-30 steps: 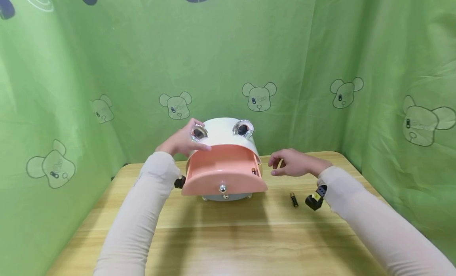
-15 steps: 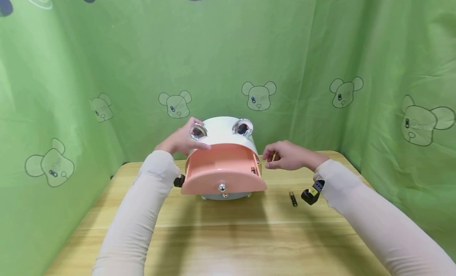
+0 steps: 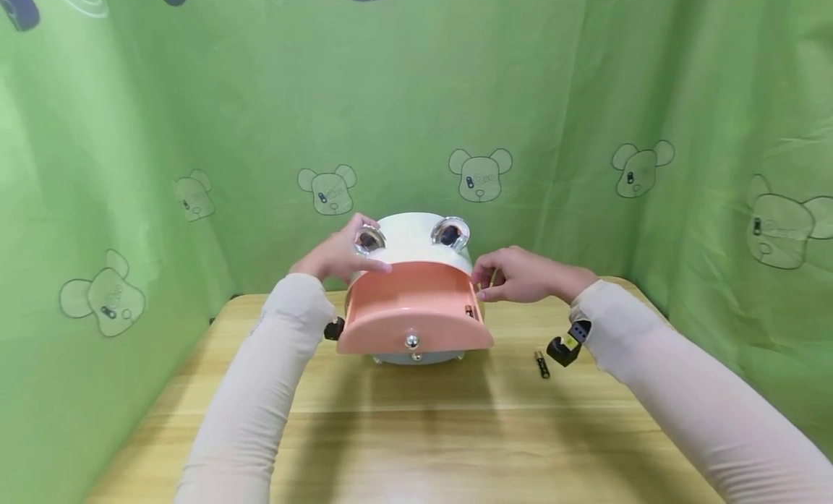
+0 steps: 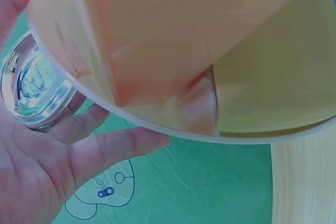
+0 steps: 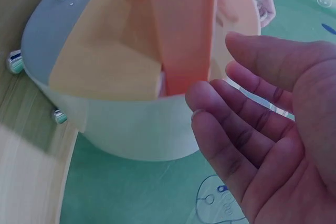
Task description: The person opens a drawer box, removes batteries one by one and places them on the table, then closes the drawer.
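Note:
A white frog-shaped drawer box (image 3: 410,233) with silver-ringed eyes stands on the table. Its pink drawer (image 3: 416,329) is pulled out, with a silver knob in front. My left hand (image 3: 341,252) grips the top of the box around the left eye, thumb along the rim; the left wrist view shows fingers behind that silver eye (image 4: 37,82). At the drawer's right side, my right hand (image 3: 523,274) has loosely bent fingers and holds nothing. Its fingertips (image 5: 202,95) are right by the drawer's side wall. Inside the drawer, at the right, a battery (image 3: 468,311) shows.
Another battery (image 3: 541,365), black and copper, lies on the wooden table (image 3: 416,432) right of the box. Below the pink drawer, the right wrist view shows a yellow drawer front (image 5: 115,45) and a grey-blue one (image 5: 58,30). A green curtain (image 3: 390,92) surrounds the table.
My right hand has moved left and slightly up, reaching the drawer's right side. My left hand stays on the box, and the drawer has not moved.

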Demonstrator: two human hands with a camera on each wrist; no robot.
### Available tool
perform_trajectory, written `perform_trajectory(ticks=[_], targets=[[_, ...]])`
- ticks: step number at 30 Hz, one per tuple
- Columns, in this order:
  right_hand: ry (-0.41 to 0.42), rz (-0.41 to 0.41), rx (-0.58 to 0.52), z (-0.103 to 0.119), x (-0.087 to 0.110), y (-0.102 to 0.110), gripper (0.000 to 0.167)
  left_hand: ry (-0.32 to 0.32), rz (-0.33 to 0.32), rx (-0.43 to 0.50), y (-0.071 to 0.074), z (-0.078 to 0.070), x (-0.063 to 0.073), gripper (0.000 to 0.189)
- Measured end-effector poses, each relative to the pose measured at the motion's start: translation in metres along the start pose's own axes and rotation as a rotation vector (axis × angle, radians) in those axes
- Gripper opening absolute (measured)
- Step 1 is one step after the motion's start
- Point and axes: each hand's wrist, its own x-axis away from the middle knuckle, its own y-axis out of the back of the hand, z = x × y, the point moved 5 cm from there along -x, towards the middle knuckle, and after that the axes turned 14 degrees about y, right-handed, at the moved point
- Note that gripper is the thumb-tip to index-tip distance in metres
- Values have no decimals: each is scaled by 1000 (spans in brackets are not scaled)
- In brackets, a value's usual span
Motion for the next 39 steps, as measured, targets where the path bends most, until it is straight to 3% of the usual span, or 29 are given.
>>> perform_trajectory(ticks=[6, 15, 23, 32, 39], targets=[[34, 28, 6, 13, -10, 7, 13, -1, 3, 13, 0, -2, -3, 90], [21, 180, -25, 24, -26, -9, 18, 30, 6, -12, -9, 11, 2, 90], [-19, 231, -45, 29, -35, -4, 23, -9, -7, 11, 0, 0, -3, 89], [-80, 402, -79, 30, -36, -33, 28, 55, 55, 7, -20, 20, 4, 92], [-69, 357, 63, 35, -53, -14, 26, -13, 13, 52, -3, 2, -2, 87]])
